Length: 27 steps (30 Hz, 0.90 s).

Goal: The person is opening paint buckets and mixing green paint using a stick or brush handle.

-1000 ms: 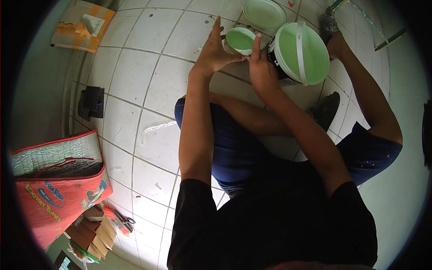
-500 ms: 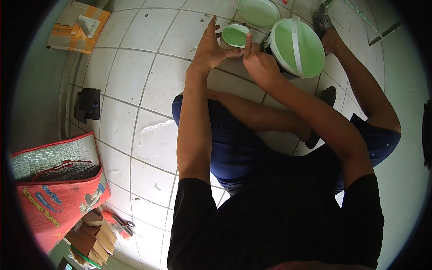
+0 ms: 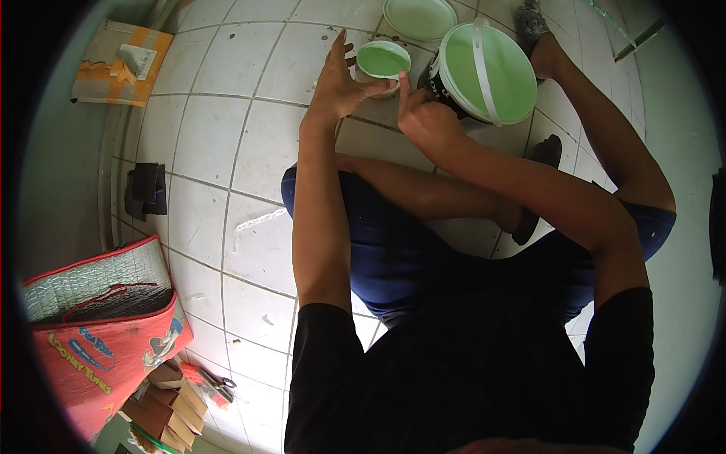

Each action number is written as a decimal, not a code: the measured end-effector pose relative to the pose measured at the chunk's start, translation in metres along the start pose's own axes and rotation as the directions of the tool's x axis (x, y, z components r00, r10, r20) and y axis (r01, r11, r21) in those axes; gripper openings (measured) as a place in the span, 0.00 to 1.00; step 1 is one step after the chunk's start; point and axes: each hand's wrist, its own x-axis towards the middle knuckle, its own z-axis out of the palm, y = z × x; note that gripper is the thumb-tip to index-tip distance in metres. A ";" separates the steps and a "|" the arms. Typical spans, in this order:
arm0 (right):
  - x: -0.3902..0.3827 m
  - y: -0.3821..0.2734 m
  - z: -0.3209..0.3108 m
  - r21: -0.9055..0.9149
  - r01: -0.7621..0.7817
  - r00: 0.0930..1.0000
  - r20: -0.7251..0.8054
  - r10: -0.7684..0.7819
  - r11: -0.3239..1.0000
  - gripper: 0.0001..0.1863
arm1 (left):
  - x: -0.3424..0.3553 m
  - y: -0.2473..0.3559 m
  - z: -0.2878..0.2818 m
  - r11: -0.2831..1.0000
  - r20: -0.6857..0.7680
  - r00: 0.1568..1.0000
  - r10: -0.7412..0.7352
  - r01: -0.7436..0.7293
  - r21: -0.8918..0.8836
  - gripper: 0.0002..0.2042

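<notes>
A small tub of pale green paint is in my left hand, its thumb along the near side and its fingers spread at the left side. My right hand points its index finger at the tub's near right rim, touching or almost touching it. The other right fingers are curled, and I see nothing held in them. Just right of the tub stands a large white bucket of green paint, with its white handle lying across the opening. Behind them a round green-coated lid lies on the floor.
White floor tiles spread around me. A taped cardboard box and a black object sit along the left wall. Nearer on the left are a red insulated bag, cardboard pieces and a scraper-like tool. My bent legs flank the work area.
The view has shifted slightly, so the tub and bucket appear a little further left. My right index finger has moved slightly down along the tub's rim. My left hand keeps its hold.
</notes>
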 end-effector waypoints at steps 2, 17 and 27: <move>-0.001 -0.001 -0.004 0.125 -0.045 0.999 0.024 0.042 0.991 0.35 | 0.001 -0.003 0.000 1.000 -0.003 1.000 0.000 0.000 -0.017 0.66; -0.127 0.064 0.007 0.749 -0.537 0.843 0.464 0.272 0.388 0.16 | -0.004 -0.020 0.027 0.965 -0.038 0.970 0.241 -0.244 -0.095 0.73; -0.117 0.123 0.054 0.824 -0.562 0.735 0.537 0.415 -0.071 0.59 | 0.002 -0.025 0.034 0.987 -0.120 0.980 0.158 -0.160 -0.012 0.73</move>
